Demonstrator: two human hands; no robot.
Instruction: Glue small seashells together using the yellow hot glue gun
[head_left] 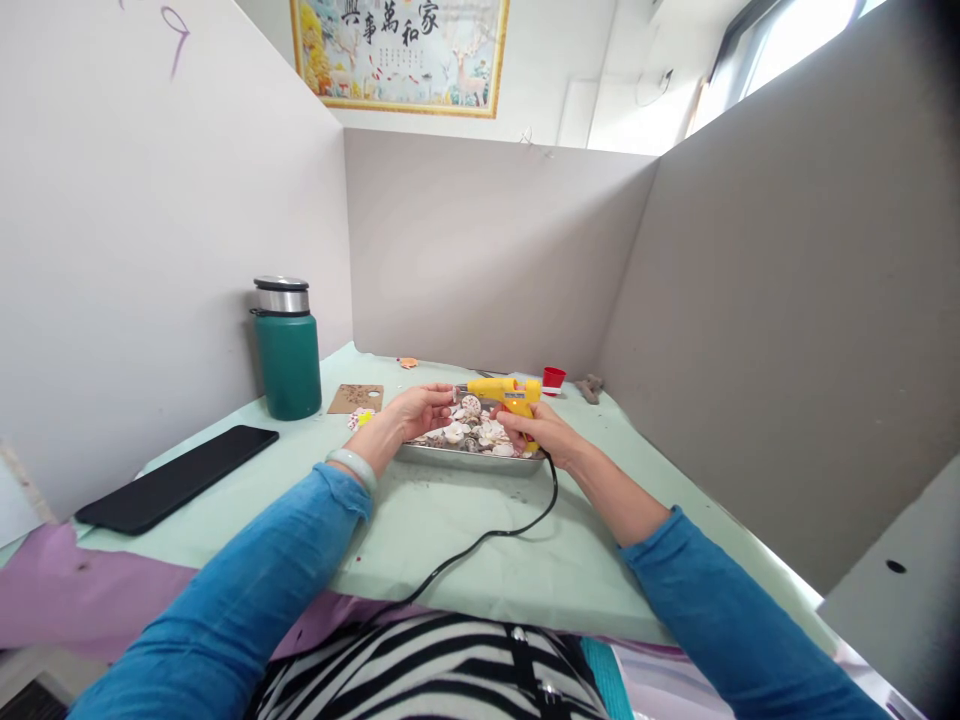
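Note:
My right hand (541, 432) is wrapped round the handle of a yellow hot glue gun (495, 388), its nozzle pointing left. A black cord runs from the gun's base toward the table's front edge. Close to the nozzle tip, my left hand (421, 412) pinches a small whitish piece (454, 394), which looks like a shell. Below both hands sits a metal tray (472, 459) filled with shells (471, 430), pale and brownish, partly hidden by my hands.
To the left stand a green bottle (288, 360) and a black phone-like slab (180, 478). A brown card (355, 399) lies beyond my left wrist. At the back are a red cup (553, 379), a grey lump (589, 388) and an orange piece (407, 363). Grey partitions enclose the table.

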